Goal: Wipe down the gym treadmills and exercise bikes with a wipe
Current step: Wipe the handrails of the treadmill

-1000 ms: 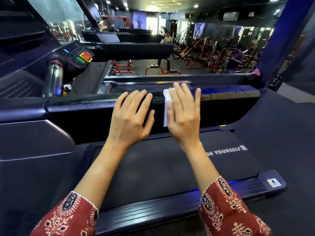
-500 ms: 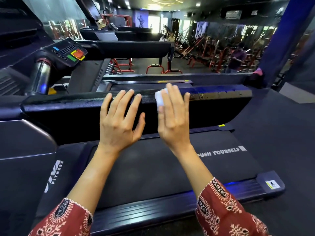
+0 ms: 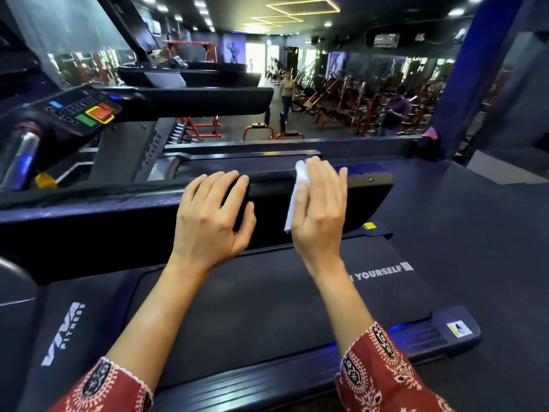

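A black treadmill handrail (image 3: 118, 215) runs across the head view above the dark belt (image 3: 267, 307), which is printed "YOURSELF". My right hand (image 3: 322, 209) lies with straight fingers on a white wipe (image 3: 298, 185) and presses it on the rail near its right end. The wipe shows along the hand's left edge and hangs down the rail's face; my thumb is hidden. My left hand (image 3: 211, 215) rests flat on the rail beside it, fingers over the top edge, holding nothing.
The neighbouring treadmill's console (image 3: 80, 114), with red and green buttons, stands at the left behind the rail. Red weight benches (image 3: 273, 129) fill the gym floor beyond. One person (image 3: 287, 93) walks there and another (image 3: 393, 114) stands. A blue pillar (image 3: 463, 69) rises at the right.
Both hands have slid right along the rail, closer to its end. More of the wipe now shows beside my right hand. The view has shifted right.
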`<state>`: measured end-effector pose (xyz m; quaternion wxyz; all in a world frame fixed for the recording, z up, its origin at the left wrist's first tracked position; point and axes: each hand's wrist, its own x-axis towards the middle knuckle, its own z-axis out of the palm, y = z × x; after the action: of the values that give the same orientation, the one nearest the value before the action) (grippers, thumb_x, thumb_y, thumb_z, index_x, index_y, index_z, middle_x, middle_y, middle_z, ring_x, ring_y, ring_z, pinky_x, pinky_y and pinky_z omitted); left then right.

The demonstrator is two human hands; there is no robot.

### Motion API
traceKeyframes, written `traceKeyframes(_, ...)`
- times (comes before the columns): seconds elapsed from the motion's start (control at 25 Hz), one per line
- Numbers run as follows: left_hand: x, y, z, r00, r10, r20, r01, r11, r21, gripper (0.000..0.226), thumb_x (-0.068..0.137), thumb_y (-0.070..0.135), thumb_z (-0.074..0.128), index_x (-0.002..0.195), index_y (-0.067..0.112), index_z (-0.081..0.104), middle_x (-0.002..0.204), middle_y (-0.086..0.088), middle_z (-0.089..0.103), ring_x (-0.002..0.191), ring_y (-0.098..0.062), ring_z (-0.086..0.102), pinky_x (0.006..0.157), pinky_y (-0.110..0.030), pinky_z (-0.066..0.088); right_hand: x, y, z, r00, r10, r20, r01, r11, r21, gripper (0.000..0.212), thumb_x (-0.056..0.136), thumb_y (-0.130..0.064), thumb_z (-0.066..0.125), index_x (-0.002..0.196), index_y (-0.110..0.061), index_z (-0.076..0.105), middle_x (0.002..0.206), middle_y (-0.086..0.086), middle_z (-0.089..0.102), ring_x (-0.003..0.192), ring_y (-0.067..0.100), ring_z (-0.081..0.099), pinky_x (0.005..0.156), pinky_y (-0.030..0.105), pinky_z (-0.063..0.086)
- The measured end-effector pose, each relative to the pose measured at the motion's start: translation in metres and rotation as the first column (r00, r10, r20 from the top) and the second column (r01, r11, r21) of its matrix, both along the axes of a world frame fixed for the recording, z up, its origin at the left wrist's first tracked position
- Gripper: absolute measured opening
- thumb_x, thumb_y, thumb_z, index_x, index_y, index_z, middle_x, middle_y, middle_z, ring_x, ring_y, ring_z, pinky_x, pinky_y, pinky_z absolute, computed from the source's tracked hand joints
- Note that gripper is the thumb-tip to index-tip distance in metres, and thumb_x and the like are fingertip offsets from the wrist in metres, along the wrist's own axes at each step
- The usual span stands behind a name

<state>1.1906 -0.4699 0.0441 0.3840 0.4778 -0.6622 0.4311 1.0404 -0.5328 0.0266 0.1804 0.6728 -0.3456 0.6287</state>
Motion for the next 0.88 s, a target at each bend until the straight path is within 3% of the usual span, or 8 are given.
traceKeyframes(0.12, -0.016, -0.010, 0.005, 1.000, -0.028, 0.008, 0.028, 0.999, 0.021, 0.034, 0.088, 0.021, 0.050, 0.104, -0.004, 0.068, 0.105, -0.019, 0.067, 0.094, -0.035, 0.064, 0.086, -0.040, 0.043, -0.016, -0.003, -0.009, 0.966, -0.016, -0.260, -0.032, 0.983, -0.179, 0.034, 0.089, -0.005, 0.049, 0.117, 0.007, 0.063, 0.122, 0.024, 0.061, 0.115, 0.037, 0.055, 0.105, 0.048, 0.039)
traceKeyframes(0.16, -0.022, -0.013, 0.006, 0.999, -0.033, 0.004, 0.033, 0.999, 0.028, 0.034, 0.088, 0.021, 0.050, 0.103, -0.004, 0.068, 0.104, -0.019, 0.067, 0.093, -0.035, 0.064, 0.085, -0.039, 0.042, -0.026, -0.009, -0.007, 0.970, -0.034, -0.240, -0.014, 0.981, -0.194, 0.032, 0.090, -0.005, 0.049, 0.116, 0.007, 0.064, 0.121, 0.024, 0.062, 0.114, 0.037, 0.056, 0.102, 0.049, 0.042)
traceKeyframes(0.28, -0.039, -0.021, 0.007, 0.999, -0.043, 0.014, 0.042, 0.998, 0.046, 0.034, 0.088, 0.021, 0.050, 0.103, -0.004, 0.068, 0.103, -0.018, 0.068, 0.093, -0.034, 0.065, 0.085, -0.038, 0.042, -0.046, -0.024, -0.002, 0.995, -0.080, 0.061, 0.081, 0.996, -0.026, 0.033, 0.099, -0.011, 0.041, 0.110, 0.006, 0.066, 0.115, 0.021, 0.065, 0.112, 0.036, 0.058, 0.100, 0.052, 0.042)
traceKeyframes(0.44, -0.058, -0.033, 0.013, 0.996, -0.074, 0.041, 0.070, 0.993, 0.094, 0.034, 0.089, 0.022, 0.049, 0.104, -0.003, 0.067, 0.103, -0.018, 0.068, 0.093, -0.034, 0.065, 0.083, -0.038, 0.043, -0.057, -0.030, -0.001, 0.982, -0.089, -0.168, 0.063, 0.986, -0.156, 0.039, 0.101, -0.020, 0.039, 0.110, 0.005, 0.068, 0.115, 0.020, 0.066, 0.110, 0.037, 0.060, 0.103, 0.049, 0.041)
traceKeyframes(0.6, -0.073, -0.041, 0.015, 0.993, -0.089, 0.073, 0.080, 0.990, 0.116, 0.036, 0.089, 0.022, 0.048, 0.107, -0.004, 0.067, 0.105, -0.019, 0.068, 0.094, -0.035, 0.065, 0.083, -0.038, 0.044, -0.079, -0.046, 0.006, 0.992, -0.119, 0.038, 0.119, 0.993, -0.007, 0.036, 0.100, -0.015, 0.038, 0.105, 0.003, 0.068, 0.110, 0.016, 0.068, 0.109, 0.035, 0.060, 0.110, 0.046, 0.032)
traceKeyframes(0.72, -0.082, -0.048, 0.018, 0.985, -0.131, 0.110, 0.117, 0.985, 0.128, 0.036, 0.089, 0.021, 0.049, 0.107, -0.004, 0.067, 0.106, -0.019, 0.068, 0.094, -0.035, 0.065, 0.084, -0.038, 0.044, -0.085, -0.047, 0.006, 0.985, -0.047, -0.164, 0.029, 0.994, -0.109, 0.038, 0.100, -0.015, 0.036, 0.107, 0.005, 0.068, 0.110, 0.018, 0.067, 0.108, 0.035, 0.061, 0.111, 0.045, 0.031)
traceKeyframes(0.76, -0.084, -0.049, 0.018, 0.984, -0.141, 0.112, 0.126, 0.983, 0.131, 0.035, 0.088, 0.020, 0.050, 0.108, -0.004, 0.067, 0.107, -0.019, 0.067, 0.094, -0.035, 0.065, 0.084, -0.038, 0.044, -0.088, -0.049, 0.005, 0.986, -0.041, -0.164, 0.023, 0.994, -0.110, 0.040, 0.102, -0.017, 0.034, 0.109, 0.005, 0.068, 0.111, 0.018, 0.067, 0.109, 0.034, 0.061, 0.111, 0.044, 0.031)
traceKeyframes(0.88, -0.082, -0.046, 0.013, 0.983, -0.150, 0.101, 0.136, 0.982, 0.133, 0.034, 0.088, 0.018, 0.052, 0.111, -0.003, 0.067, 0.111, -0.019, 0.066, 0.097, -0.036, 0.064, 0.086, -0.040, 0.046, -0.079, -0.044, 0.000, 0.996, -0.080, 0.035, 0.080, 0.997, 0.002, 0.042, 0.103, -0.018, 0.032, 0.113, 0.005, 0.065, 0.118, 0.019, 0.064, 0.118, 0.034, 0.055, 0.114, 0.047, 0.027)
